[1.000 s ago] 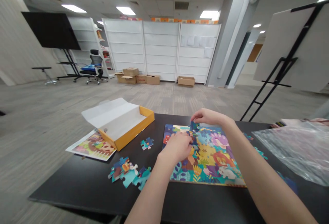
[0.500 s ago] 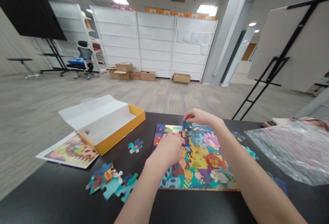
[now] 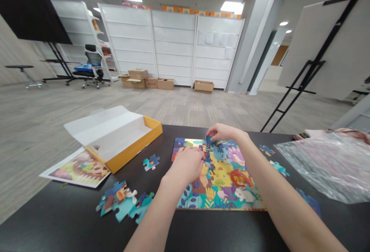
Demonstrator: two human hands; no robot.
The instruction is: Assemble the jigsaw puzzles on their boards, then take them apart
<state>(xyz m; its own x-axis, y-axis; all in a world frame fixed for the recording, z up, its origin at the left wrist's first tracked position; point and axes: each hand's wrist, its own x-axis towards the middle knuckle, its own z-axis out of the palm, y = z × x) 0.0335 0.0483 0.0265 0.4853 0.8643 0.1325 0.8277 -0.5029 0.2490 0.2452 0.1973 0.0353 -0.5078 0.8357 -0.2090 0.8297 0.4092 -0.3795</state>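
A colourful animal puzzle [image 3: 222, 169] lies on the black table, mostly filled with joined pieces. My right hand [image 3: 219, 131] is at its top edge, thumb and fingers pinched on a dark blue puzzle piece [image 3: 208, 140] that is tilted up from the board. My left hand [image 3: 190, 163] rests palm down on the upper left part of the puzzle, fingers spread over the pieces and partly hiding them. Loose pieces [image 3: 123, 202] lie in a pile left of my left forearm, and a small joined group [image 3: 150, 162] lies between the puzzle and the box.
An open yellow box [image 3: 134, 147] stands at the left, partly over a picture sheet [image 3: 78, 169]. Several loose pieces [image 3: 279, 168] lie beyond my right forearm. A clear plastic bag [image 3: 326, 163] covers the table's right side.
The blue piece in my right hand sits slightly lower at the puzzle's top edge. My left hand has shifted a little left and its fingers lie flatter. The view has tilted slightly.
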